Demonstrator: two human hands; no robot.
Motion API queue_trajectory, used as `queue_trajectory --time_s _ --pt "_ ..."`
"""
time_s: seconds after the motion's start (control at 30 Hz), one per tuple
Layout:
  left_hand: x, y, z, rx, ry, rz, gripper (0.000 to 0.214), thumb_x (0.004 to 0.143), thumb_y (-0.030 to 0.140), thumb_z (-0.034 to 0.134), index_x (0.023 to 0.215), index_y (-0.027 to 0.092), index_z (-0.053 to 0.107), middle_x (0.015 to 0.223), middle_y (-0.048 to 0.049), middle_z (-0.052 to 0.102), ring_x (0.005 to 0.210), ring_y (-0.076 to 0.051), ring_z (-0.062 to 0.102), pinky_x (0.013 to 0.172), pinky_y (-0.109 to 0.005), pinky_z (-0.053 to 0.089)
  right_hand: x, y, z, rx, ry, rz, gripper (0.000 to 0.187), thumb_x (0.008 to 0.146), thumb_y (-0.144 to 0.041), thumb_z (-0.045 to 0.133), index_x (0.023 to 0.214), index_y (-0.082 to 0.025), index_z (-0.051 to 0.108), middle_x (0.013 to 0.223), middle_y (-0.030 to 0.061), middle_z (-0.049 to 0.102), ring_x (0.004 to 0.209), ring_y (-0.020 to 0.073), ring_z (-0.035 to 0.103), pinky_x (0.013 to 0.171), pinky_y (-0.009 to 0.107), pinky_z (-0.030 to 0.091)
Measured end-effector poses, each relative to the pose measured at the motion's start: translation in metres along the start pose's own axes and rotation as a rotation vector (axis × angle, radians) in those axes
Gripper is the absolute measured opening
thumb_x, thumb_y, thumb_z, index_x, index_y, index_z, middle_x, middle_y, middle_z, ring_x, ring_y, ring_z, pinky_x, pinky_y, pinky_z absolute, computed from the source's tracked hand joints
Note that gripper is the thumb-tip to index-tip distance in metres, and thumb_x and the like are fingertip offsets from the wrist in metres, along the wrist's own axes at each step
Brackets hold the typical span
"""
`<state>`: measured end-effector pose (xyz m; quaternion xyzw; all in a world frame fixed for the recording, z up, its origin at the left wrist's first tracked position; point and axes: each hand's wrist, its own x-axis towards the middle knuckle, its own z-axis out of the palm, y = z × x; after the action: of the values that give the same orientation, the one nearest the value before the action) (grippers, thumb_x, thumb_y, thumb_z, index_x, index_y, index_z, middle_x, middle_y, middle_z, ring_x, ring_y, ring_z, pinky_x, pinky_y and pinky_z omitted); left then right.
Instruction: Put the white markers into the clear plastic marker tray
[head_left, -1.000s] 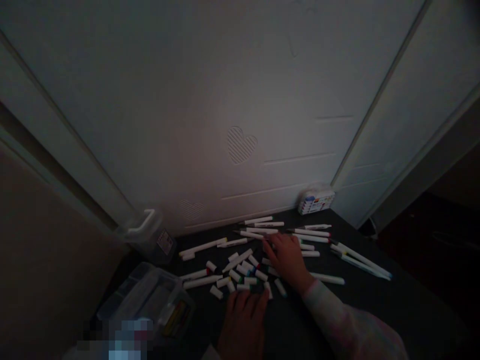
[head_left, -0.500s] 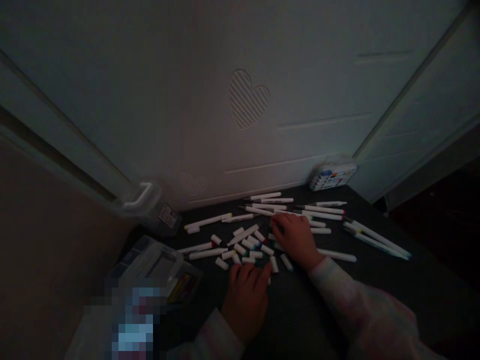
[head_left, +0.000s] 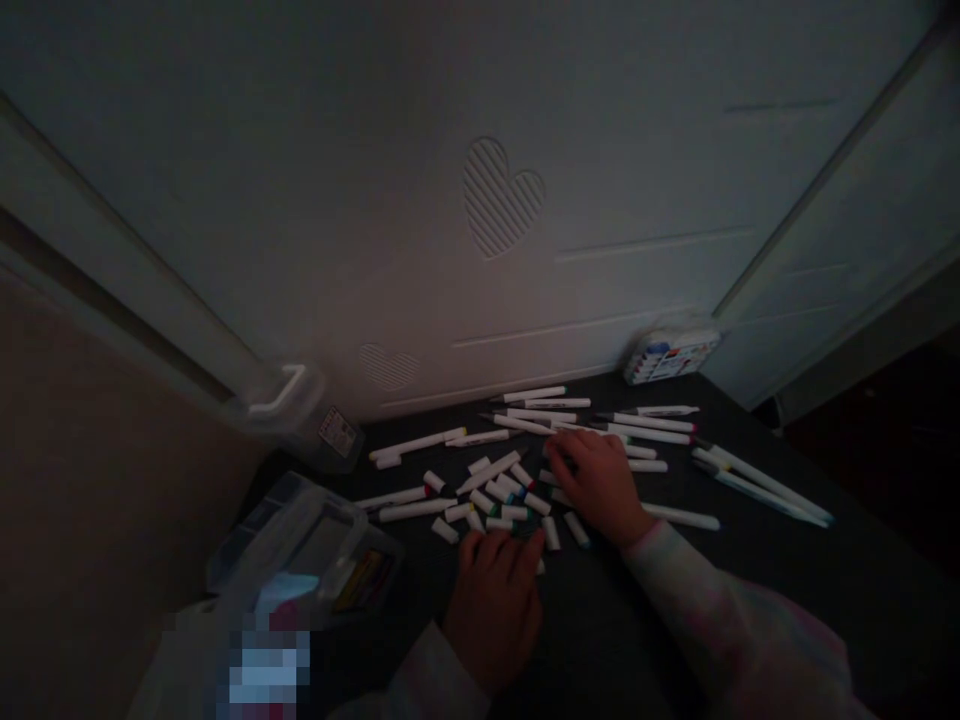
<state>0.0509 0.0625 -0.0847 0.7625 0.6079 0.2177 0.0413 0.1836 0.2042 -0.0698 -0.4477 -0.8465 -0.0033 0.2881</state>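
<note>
Left hand's loosely spread by the caps; too dark to tell right hand's grip. Sideways bump could roll markers off the tabletop's right edge.

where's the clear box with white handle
In the head view, the box is back left on the table, behind another clear case, left of the markers.

White-bodied marker pens: at least sixteen, exact total uncertain where they overlap. Short white caps: at least fifteen, some partly covered. Hands: two, comprising one left hand and one right hand. Patterned sleeves: two. Clear plastic containers: two. White printed pack: one. Striped heart reliefs: two. Dark worktop: one.
</note>
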Motion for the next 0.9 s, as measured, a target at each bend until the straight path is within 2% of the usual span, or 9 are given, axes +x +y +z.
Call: queue_trajectory --time_s 0.2,0.4,0.77,0.9 --pt "-0.001 0.000 0.004 0.027 0.028 -0.010 0.034 0.075 0.019 0.051 0.109 0.022 0.051 0.096 -0.0004 0.061 0.094 -0.017 0.049 0.088 -0.038 0.029 -0.001 0.001 0.000 0.011 0.016 -0.001 0.013 0.081 -0.023 0.049 0.084 -0.019 0.061 0.082 0.0036 0.065 0.079 0.0186 0.055 0.069 0.031 0.027" --pt "-0.002 -0.001 0.007 -0.007 0.074 -0.015 0.028 0.076 0.019 0.050 0.103 0.022 0.055 0.086 -0.0008 0.062 0.088 -0.018 0.050 0.087 -0.039 0.028 -0.001 0.002 -0.001 0.023 0.043 0.002 0.014 0.081 -0.023 0.049 0.085 -0.019 0.061 0.082 0.0037 0.065 0.077 0.0181 0.055 0.069 0.031 0.028" --pt "-0.001 -0.005 0.012 -0.017 0.192 -0.003 0.029 0.072 0.025 0.053 0.101 0.021 0.056 0.080 -0.0009 0.062 0.081 -0.018 0.052 0.084 -0.037 0.027 -0.001 0.002 -0.003 0.058 0.039 0.016 0.015 0.081 -0.022 0.048 0.086 -0.018 0.062 0.083 0.0049 0.065 0.078 0.0190 0.055 0.069 0.032 0.029" --pt "0.000 -0.008 0.015 0.007 0.222 0.047 0.028 0.070 0.024 0.051 0.097 0.021 0.057 0.077 -0.0010 0.062 0.077 -0.018 0.051 0.081 -0.037 0.027 -0.002 0.001 -0.003 0.133 0.030 -0.011 0.014 0.081 -0.020 0.048 0.088 -0.018 0.061 0.083 0.0046 0.064 0.080 0.0188 0.055 0.071 0.032 0.030"
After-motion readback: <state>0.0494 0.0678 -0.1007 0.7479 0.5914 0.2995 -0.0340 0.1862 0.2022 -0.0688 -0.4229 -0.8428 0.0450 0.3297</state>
